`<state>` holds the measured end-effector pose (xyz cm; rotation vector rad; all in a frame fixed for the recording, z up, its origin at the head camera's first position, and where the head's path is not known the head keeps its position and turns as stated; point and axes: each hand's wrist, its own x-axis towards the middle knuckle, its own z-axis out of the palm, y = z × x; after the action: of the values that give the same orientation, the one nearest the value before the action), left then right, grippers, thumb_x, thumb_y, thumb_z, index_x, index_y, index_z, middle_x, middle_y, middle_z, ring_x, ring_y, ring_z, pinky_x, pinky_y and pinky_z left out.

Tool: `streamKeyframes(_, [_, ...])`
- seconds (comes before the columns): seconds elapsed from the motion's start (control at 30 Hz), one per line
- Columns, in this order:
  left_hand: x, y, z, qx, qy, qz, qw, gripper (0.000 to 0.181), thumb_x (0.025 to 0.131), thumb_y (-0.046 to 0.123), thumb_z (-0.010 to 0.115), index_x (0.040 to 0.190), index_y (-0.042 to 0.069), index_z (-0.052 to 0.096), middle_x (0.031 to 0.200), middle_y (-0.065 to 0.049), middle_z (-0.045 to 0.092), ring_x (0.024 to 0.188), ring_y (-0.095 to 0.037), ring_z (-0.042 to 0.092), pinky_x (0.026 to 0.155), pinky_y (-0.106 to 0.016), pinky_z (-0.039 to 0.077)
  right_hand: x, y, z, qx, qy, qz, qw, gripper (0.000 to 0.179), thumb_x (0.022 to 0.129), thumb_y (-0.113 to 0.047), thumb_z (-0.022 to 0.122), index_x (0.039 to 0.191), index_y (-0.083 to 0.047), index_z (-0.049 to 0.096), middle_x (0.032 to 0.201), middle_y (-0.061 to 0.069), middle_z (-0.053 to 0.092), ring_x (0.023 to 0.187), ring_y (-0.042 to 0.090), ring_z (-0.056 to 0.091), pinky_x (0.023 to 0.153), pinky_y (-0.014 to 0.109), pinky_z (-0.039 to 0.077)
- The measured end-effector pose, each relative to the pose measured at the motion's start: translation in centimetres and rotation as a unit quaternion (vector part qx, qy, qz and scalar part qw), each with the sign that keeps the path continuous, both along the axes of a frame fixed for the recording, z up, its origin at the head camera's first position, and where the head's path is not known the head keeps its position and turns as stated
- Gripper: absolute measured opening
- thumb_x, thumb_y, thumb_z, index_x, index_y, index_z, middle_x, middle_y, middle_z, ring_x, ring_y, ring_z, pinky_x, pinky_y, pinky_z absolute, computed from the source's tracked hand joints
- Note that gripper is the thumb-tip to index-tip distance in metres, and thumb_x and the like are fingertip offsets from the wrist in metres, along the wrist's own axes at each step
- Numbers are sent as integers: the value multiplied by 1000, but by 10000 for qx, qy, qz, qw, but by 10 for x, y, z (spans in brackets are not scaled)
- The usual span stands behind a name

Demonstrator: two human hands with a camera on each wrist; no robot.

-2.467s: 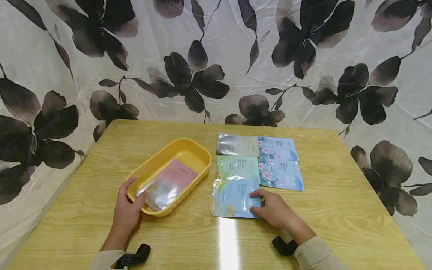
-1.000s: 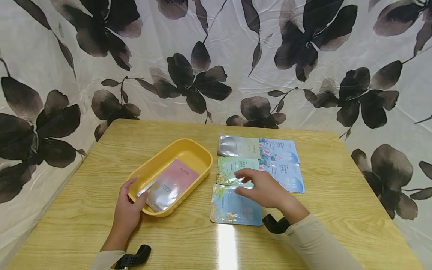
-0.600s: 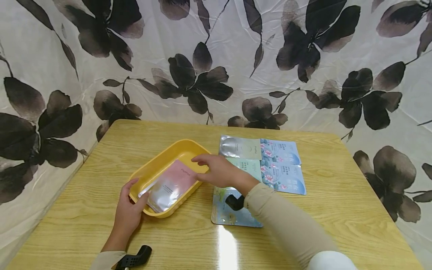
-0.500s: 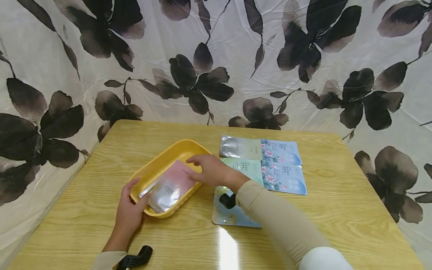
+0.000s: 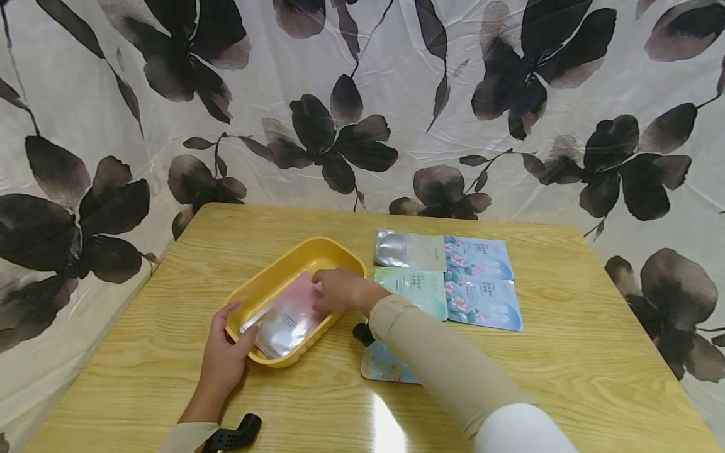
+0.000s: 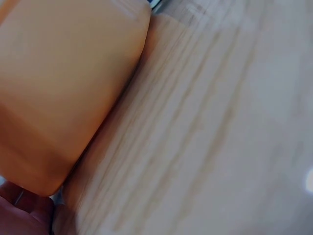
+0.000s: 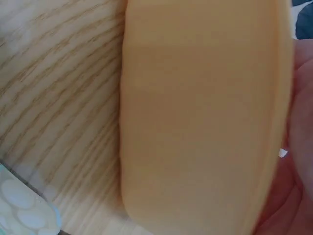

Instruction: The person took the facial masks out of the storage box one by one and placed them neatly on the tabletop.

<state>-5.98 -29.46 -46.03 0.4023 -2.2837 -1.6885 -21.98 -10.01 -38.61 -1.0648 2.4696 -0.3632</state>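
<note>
A yellow plastic basket [image 5: 325,248] stands tilted across the table's left half, holding pink-and-silver face mask packets [image 5: 289,308]. My left hand [image 5: 223,352] grips the near-left end of its rim, thumb on the inside. Over the right rim, my right hand [image 5: 345,290] reaches in, with thumb and fingers bent at the right edge of the top packet; I cannot tell whether they pinch it. In the right wrist view, the basket's outer wall [image 7: 200,112] fills the middle, and part of the right hand [image 7: 301,112] shows behind the rim.
To the basket's right lie a silver-green packet [image 5: 410,250], two blue flowered packets [image 5: 484,302], a green packet [image 5: 425,292] and a light-blue one [image 5: 387,365] partly under the right sleeve [image 5: 442,358]. A flowered cloth [image 5: 430,145] hangs behind the wooden table [image 5: 566,377].
My right hand let go of the light-blue packet, moved left over the green one, and lowered into the basket at the pink packet. The left hand kept its hold on the rim.
</note>
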Motion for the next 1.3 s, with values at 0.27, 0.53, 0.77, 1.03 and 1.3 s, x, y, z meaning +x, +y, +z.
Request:
streamKeyframes(0.27, [0, 1, 0, -58, 3, 17, 10000, 59, 100, 8, 57, 150, -1, 28, 148, -25, 34, 124, -28, 43, 81, -5, 40, 0, -3, -4, 290, 35, -81, 9995, 50, 95, -30, 67, 140, -11, 55, 114, 1, 67, 103, 15, 57, 93, 25, 45])
streamKeyframes(0.53, [0, 0, -1, -372, -211, 125, 9990, 60, 101, 14, 58, 152, 4, 29, 146, -23, 39, 110, -14, 46, 78, -7, 40, -1, -4, -4, 63, -185, -207, 9996, 53, 93, -30, 71, 140, -11, 54, 116, 2, 66, 105, 15, 57, 95, 26, 45])
streamKeyframes(0.77, [-1, -1, -2, -201, -212, 81, 9995, 60, 101, 13, 58, 152, 4, 28, 148, -23, 38, 122, -25, 44, 80, -5, 39, -6, -3, -1, -786, -1047, -633, 9894, 54, 89, -20, 77, 138, -8, 58, 111, 4, 67, 101, 14, 57, 86, 21, 46])
streamKeyframes(1.03, [-1, -1, -1, -300, -209, 117, 9993, 59, 101, 13, 58, 152, 4, 30, 145, -22, 41, 106, -5, 48, 78, -8, 43, -6, -1, 0, -1193, -1200, -475, 9844, 44, 88, -15, 77, 130, -8, 65, 103, 1, 67, 90, 12, 59, 78, 20, 48])
streamKeyframes(1.3, [-1, 0, -1, -276, -192, 113, 9994, 60, 101, 12, 58, 152, 3, 29, 147, -23, 38, 117, -22, 46, 80, -6, 41, -4, -2, 0, -1169, -1152, -471, 9853, 43, 89, -14, 74, 131, -7, 66, 111, 3, 69, 99, 13, 59, 85, 21, 47])
